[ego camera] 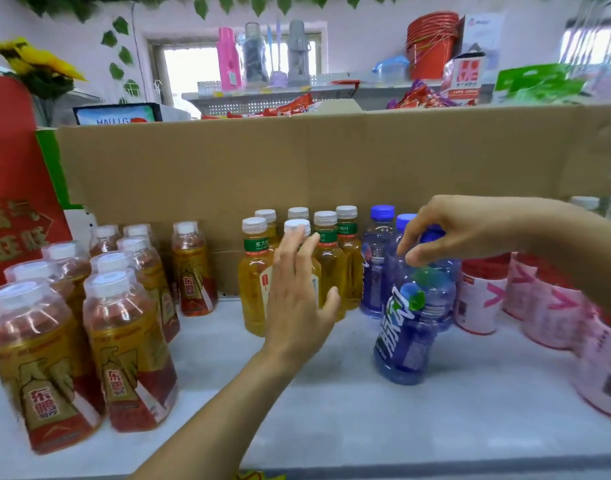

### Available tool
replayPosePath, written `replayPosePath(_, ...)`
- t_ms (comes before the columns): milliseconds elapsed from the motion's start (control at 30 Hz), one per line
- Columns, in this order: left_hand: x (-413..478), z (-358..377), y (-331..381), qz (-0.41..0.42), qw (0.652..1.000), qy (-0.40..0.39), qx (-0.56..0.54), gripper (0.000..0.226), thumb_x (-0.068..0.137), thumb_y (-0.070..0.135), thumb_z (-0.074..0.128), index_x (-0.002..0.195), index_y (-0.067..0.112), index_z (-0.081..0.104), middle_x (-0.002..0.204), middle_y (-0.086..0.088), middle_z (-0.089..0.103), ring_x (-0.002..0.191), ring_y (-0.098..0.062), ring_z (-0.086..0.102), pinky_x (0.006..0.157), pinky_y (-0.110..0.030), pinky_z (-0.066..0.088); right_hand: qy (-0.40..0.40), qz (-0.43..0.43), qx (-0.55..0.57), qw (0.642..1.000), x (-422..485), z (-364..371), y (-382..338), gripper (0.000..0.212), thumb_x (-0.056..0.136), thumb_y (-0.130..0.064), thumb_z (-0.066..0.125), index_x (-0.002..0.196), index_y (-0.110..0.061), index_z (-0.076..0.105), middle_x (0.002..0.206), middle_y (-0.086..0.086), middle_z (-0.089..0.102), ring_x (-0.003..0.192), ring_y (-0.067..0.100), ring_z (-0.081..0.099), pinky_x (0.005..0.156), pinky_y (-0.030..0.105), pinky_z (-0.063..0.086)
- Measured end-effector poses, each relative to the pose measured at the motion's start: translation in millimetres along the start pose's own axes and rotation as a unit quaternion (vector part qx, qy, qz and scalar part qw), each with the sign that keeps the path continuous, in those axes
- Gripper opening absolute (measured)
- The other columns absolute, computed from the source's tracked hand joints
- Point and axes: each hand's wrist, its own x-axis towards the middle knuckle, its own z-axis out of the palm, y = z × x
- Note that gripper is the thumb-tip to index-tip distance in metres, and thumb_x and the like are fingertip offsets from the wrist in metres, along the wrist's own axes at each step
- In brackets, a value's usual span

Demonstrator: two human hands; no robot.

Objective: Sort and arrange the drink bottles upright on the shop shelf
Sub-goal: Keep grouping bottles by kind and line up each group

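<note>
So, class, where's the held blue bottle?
Head view, right of centre: the held blue bottle is under the right hand, before two blue bottles, left of the pink bottles.

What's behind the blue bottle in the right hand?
Two blue-capped bottles stand behind the blue bottle, before the cardboard wall. The right hand covers anything further back.

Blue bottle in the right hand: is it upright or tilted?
Tilted: the blue bottle leans, top to the right, while the right hand holds its cap.
</note>
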Motion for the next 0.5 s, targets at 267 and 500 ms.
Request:
replayPosePath(267,66.9,-2.3,10.6,0.029,0.996,-0.037,0.071,0.053,0.091,0.025,0.066,0.141,0.022,0.048,0.152,0.002,0.041,0.146,-0.016,0.026,0.125,-0.040,0.008,0.012,0.069,-0.058,0.996,-27.5,-4.6,37.5,0.003,0.086,-0.038,0.070,0.084,-0.036,0.072,0.089,-0.014,0.065,0.084,0.004,0.060,0.084,0.035,0.051)
replayPosePath(500,71.9,-20.5,-25.3,-0.129,0.978,-0.069,0.150,0.108,0.077,0.066,0.070,0.157,0.029,0.008,0.165,0.005,0.001,0.153,-0.025,-0.002,0.120,-0.057,0.003,0.088,-0.004,-0.091,0.992,2.8,-0.1,7.5,0.025,0.091,-0.045,0.061,0.112,-0.030,0.064,0.100,-0.012,0.051,0.104,0.014,0.046,0.091,0.039,0.045)
